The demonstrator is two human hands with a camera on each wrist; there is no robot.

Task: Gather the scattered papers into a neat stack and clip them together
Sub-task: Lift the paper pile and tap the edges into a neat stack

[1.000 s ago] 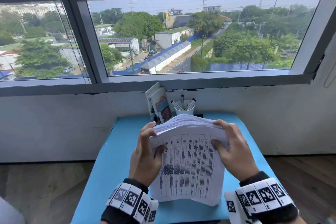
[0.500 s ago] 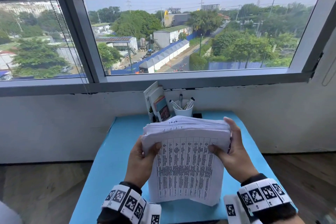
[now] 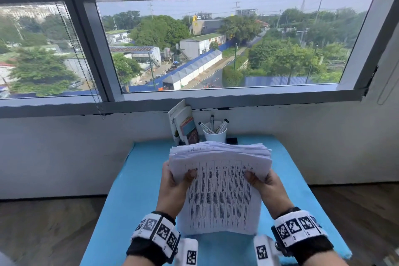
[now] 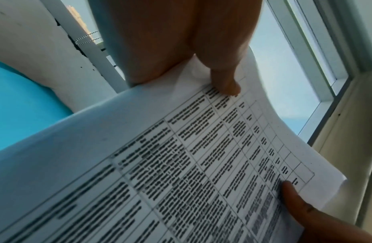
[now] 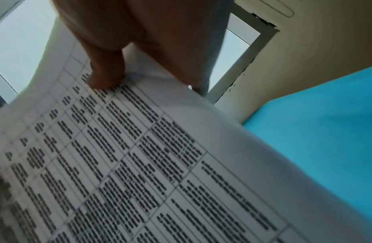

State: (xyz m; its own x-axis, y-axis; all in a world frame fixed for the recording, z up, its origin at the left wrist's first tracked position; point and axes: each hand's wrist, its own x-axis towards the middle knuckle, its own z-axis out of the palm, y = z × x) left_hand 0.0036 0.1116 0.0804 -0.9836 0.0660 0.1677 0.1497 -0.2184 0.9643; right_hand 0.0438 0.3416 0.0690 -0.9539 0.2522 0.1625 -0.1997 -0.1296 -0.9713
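Since the earlier frame both hands have slid down from the top corners, and the fanned upper edge now stands free above them. Left hand [image 3: 172,188] and right hand [image 3: 267,188] each pinch a side edge of the paper stack [image 3: 218,192], thumbs on the printed face, fingers behind. It stands on end on the blue table [image 3: 129,179], long axis near upright, top curling away toward the window. Thick yet floppy and slippery between sheets, it probably handles best gripped at both long edges, low.

head: high, facing window | wrists: close under paper stack [image 3: 218,192]
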